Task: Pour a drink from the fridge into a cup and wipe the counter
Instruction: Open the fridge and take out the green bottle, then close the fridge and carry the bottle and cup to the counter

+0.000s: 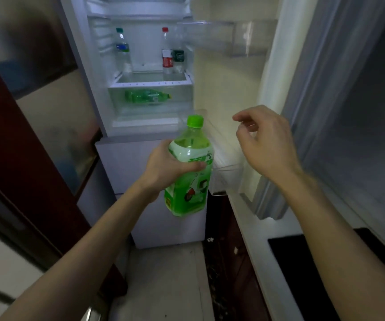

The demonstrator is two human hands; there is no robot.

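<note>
1. The fridge (145,49) stands open, its door (228,84) swung to my right.
2. My left hand (163,167) grips the green drink bottle (190,177) around its middle, upright, in the air before the fridge.
3. My right hand (265,144) hangs loosely curled, holding nothing, near the door.
4. A red-capped bottle (167,52) stands at the shelf's (149,83) back right corner.

Nothing legible on the green bottle (188,172): white lettering across its label too blurred to read, only a scooter drawing made out. Same up on the fridge shelf (152,83), with the red-labelled bottle (167,57) and blue-labelled bottle (122,47) too small and soft to read
</note>
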